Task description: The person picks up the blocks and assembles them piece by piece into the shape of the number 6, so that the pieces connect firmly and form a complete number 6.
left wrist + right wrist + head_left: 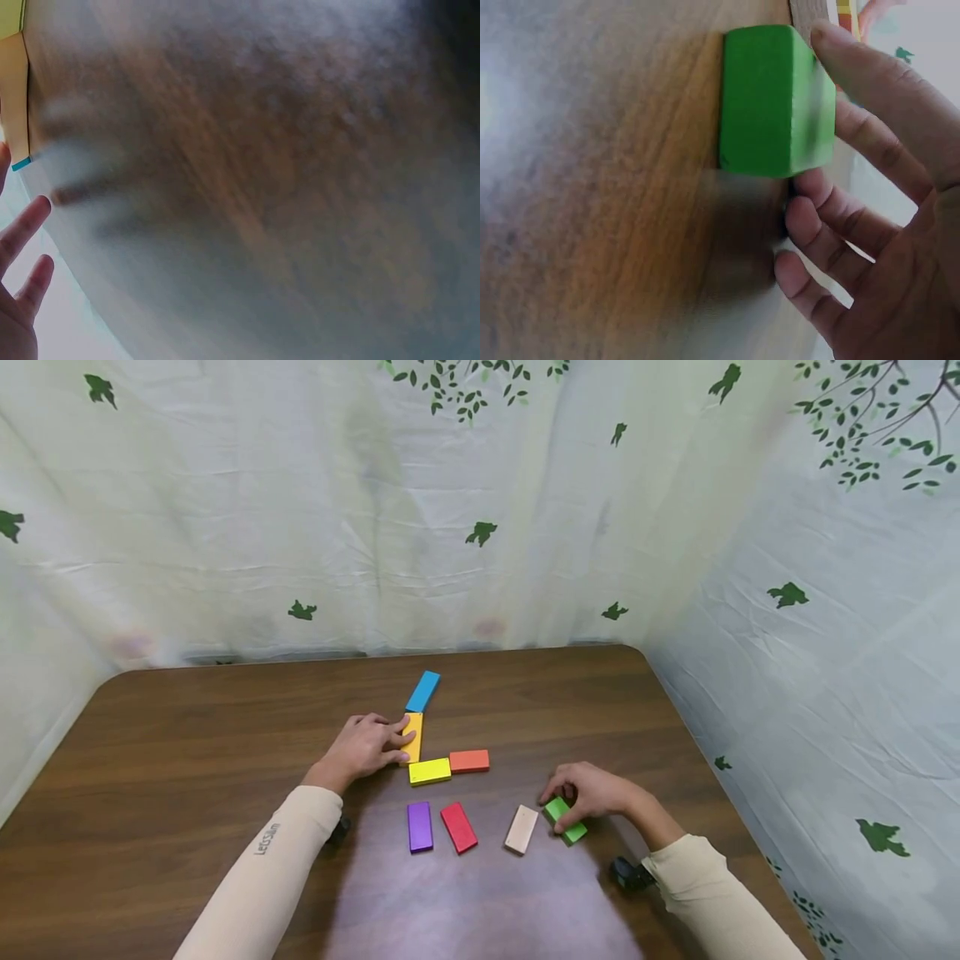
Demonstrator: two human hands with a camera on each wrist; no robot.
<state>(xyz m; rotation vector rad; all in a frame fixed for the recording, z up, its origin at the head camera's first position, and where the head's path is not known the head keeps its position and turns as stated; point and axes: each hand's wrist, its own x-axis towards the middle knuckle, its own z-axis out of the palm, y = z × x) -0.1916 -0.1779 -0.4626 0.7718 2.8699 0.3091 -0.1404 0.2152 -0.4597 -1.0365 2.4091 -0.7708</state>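
Note:
My left hand touches an orange-yellow block, its fingertips spread along the block's left side and top. A blue block lies slantwise at the far end of that block, and a yellow block lies across its near end. An orange-red block continues to the right of the yellow one. On the right, my right hand holds a green block between thumb and fingers. In the right wrist view the thumb lies along one side of the green block, with the other fingers curled beyond it.
Nearer to me lie a purple block, a red block and a pale wooden block, the last close to the green one. All are on a brown wooden table. A white leaf-print curtain hangs behind and beside it.

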